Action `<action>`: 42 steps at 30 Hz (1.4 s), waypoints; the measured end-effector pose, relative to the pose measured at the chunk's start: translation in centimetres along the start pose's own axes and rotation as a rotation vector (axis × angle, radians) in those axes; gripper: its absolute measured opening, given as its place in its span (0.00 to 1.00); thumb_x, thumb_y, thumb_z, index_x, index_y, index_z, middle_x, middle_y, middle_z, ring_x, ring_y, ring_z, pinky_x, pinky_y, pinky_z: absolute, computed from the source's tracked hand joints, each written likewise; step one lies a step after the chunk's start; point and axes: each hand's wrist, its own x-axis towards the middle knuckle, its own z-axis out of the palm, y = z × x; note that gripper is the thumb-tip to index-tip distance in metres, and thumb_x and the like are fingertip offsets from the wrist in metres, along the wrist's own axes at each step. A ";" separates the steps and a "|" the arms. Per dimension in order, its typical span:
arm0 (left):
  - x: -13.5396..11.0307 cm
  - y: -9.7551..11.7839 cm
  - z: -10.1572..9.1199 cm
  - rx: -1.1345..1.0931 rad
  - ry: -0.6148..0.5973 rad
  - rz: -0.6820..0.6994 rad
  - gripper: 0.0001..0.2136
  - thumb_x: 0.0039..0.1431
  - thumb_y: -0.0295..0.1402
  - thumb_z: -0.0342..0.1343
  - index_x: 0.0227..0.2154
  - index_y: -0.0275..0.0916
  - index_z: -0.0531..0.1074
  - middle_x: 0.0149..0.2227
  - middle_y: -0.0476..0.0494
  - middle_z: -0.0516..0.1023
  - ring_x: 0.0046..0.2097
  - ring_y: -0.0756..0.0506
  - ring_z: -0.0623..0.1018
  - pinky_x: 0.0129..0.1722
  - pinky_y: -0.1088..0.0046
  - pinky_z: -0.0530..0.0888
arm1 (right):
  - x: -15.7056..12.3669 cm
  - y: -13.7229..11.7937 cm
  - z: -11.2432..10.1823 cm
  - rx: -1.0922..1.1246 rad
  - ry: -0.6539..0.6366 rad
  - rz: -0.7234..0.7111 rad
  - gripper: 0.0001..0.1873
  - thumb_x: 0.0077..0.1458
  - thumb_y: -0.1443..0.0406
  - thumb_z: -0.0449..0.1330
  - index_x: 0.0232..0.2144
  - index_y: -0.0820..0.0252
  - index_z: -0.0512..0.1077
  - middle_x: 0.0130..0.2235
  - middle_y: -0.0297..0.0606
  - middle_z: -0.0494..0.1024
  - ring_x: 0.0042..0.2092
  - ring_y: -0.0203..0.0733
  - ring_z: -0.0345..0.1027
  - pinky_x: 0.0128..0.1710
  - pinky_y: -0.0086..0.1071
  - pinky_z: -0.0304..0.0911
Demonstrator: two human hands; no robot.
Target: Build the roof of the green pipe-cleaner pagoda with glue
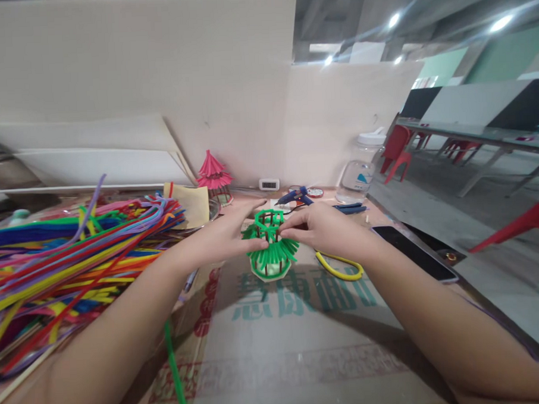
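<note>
A small green pipe-cleaner pavilion [274,252] stands upright on the cardboard in front of me. It has a fringed roof tier, brown posts and an open green ring at the top. My left hand [228,230] holds its left side, thumb at the front and the other fingers partly hidden behind. From the right, my right hand [317,226] pinches at the upper tier, with thumb and forefinger close together; whether a small piece sits between them is hidden. A bent yellow pipe cleaner [341,267] lies beside my right wrist.
Many coloured pipe cleaners [75,252] are heaped at the left. Behind stand a pink model pavilion [213,174], a small digital clock [269,185], a blue glue gun [293,196] and a clear bottle [356,171]. A phone [412,252] lies at the right edge.
</note>
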 end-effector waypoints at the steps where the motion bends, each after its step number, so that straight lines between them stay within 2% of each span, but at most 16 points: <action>1: 0.1 0.0 0.0 0.003 0.000 0.018 0.36 0.60 0.47 0.60 0.68 0.46 0.55 0.67 0.39 0.64 0.65 0.37 0.68 0.63 0.60 0.65 | 0.0 0.0 0.1 -0.001 0.002 -0.003 0.11 0.60 0.67 0.59 0.29 0.60 0.81 0.26 0.32 0.79 0.28 0.34 0.64 0.29 0.30 0.53; 5: 0.3 0.2 0.2 -0.020 0.013 0.051 0.33 0.61 0.45 0.60 0.66 0.44 0.59 0.67 0.40 0.65 0.65 0.37 0.68 0.64 0.61 0.65 | 0.0 0.1 0.1 -0.012 0.017 0.002 0.12 0.60 0.66 0.59 0.28 0.60 0.80 0.24 0.32 0.77 0.26 0.33 0.62 0.28 0.31 0.51; 11: 0.4 -0.2 0.2 -0.047 0.023 0.049 0.34 0.60 0.44 0.61 0.67 0.44 0.59 0.66 0.39 0.67 0.64 0.36 0.69 0.64 0.58 0.65 | 0.0 0.3 -0.2 -0.010 0.014 0.057 0.11 0.60 0.65 0.59 0.31 0.59 0.82 0.28 0.33 0.80 0.30 0.35 0.67 0.30 0.30 0.53; 16: 0.4 0.1 0.2 -0.064 0.018 0.046 0.32 0.60 0.41 0.60 0.66 0.43 0.60 0.67 0.39 0.66 0.65 0.37 0.68 0.63 0.58 0.67 | 0.0 0.2 0.3 -0.017 0.031 -0.012 0.12 0.60 0.66 0.59 0.26 0.61 0.78 0.24 0.32 0.75 0.26 0.33 0.60 0.28 0.30 0.50; 23: 0.5 0.3 0.2 -0.051 0.044 0.066 0.30 0.60 0.40 0.61 0.64 0.44 0.63 0.65 0.38 0.68 0.64 0.37 0.69 0.63 0.56 0.67 | 0.3 0.5 0.8 -0.032 0.060 -0.022 0.13 0.60 0.66 0.58 0.25 0.61 0.77 0.23 0.32 0.74 0.25 0.33 0.58 0.27 0.30 0.48; 25: 0.4 0.8 0.1 -0.012 0.120 0.086 0.28 0.59 0.41 0.62 0.61 0.42 0.66 0.62 0.37 0.71 0.63 0.37 0.70 0.63 0.57 0.67 | 0.3 0.6 0.8 -0.034 0.057 -0.024 0.12 0.60 0.65 0.58 0.27 0.61 0.79 0.24 0.33 0.75 0.26 0.34 0.59 0.27 0.30 0.49; 28: 0.0 2.1 -0.1 0.092 0.213 0.143 0.18 0.62 0.41 0.60 0.53 0.42 0.73 0.61 0.37 0.70 0.63 0.38 0.68 0.63 0.57 0.65 | 0.3 0.5 0.7 -0.037 0.037 -0.012 0.11 0.59 0.66 0.59 0.31 0.60 0.81 0.27 0.34 0.79 0.27 0.35 0.63 0.29 0.30 0.50; 32: -0.3 3.7 -0.4 0.176 0.170 0.212 0.13 0.63 0.38 0.59 0.48 0.42 0.75 0.60 0.38 0.70 0.63 0.38 0.68 0.62 0.57 0.66 | 0.2 0.3 0.6 -0.060 0.039 -0.012 0.10 0.60 0.65 0.59 0.33 0.60 0.82 0.27 0.33 0.78 0.27 0.34 0.63 0.29 0.30 0.49; 35: -0.4 3.7 -0.8 0.195 0.112 0.219 0.16 0.62 0.38 0.60 0.51 0.42 0.74 0.60 0.37 0.70 0.63 0.38 0.69 0.61 0.58 0.67 | 0.2 0.2 0.4 -0.083 0.028 -0.005 0.11 0.60 0.64 0.60 0.31 0.60 0.82 0.23 0.32 0.75 0.26 0.33 0.60 0.29 0.31 0.48; 37: -0.5 3.2 -1.1 0.192 0.067 0.189 0.23 0.60 0.42 0.63 0.56 0.42 0.71 0.62 0.36 0.69 0.63 0.37 0.68 0.62 0.58 0.66 | 0.2 0.2 0.3 -0.075 0.008 0.015 0.11 0.60 0.64 0.60 0.31 0.60 0.82 0.23 0.31 0.74 0.26 0.34 0.60 0.29 0.31 0.48; 40: -0.7 2.4 -1.2 0.166 0.055 0.074 0.35 0.58 0.50 0.63 0.64 0.43 0.61 0.64 0.36 0.66 0.65 0.36 0.67 0.62 0.59 0.66 | 0.1 0.4 -0.2 -0.065 -0.038 0.018 0.10 0.59 0.64 0.60 0.32 0.58 0.82 0.26 0.32 0.78 0.28 0.35 0.65 0.30 0.32 0.51; 42: -0.7 1.9 -1.0 0.151 0.058 0.002 0.39 0.57 0.53 0.61 0.67 0.43 0.56 0.66 0.35 0.65 0.65 0.35 0.67 0.62 0.59 0.67 | 0.0 0.7 -0.7 -0.072 -0.050 0.017 0.11 0.59 0.64 0.60 0.31 0.58 0.82 0.27 0.32 0.79 0.29 0.36 0.66 0.30 0.32 0.52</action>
